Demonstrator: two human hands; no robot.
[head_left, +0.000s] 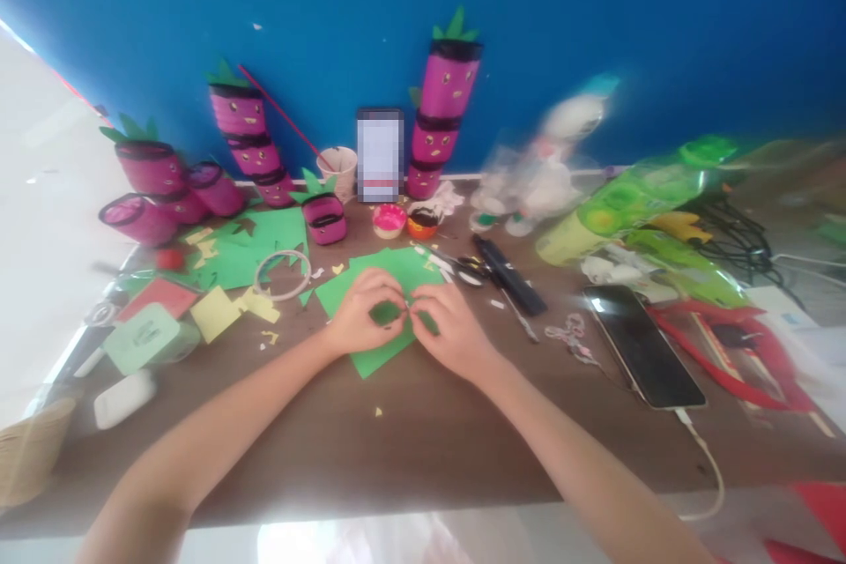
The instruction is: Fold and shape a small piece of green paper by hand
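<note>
My left hand [367, 313] and my right hand [453, 330] meet at the fingertips above overlapping sheets of green paper [374, 359]. Thumb and fingers of each are pinched together; whatever lies between them is too small to make out. Just behind the hands stand a pink paint pot [389, 220] and an orange pot [423, 220] with dark contents. A small purple cup [326, 220] with green paper leaves is to their left. Scissors [468, 271] lie beyond my right hand, beside a black pen-like tool [508, 273].
Stacked purple cups [440, 115] with faces stand by the blue wall near a propped phone [380, 154]. A tape ring [283, 273], yellow paper [216, 314] and a light green box [149, 339] lie left. A charging phone [644, 348] and a blurred green bottle [627, 203] are right.
</note>
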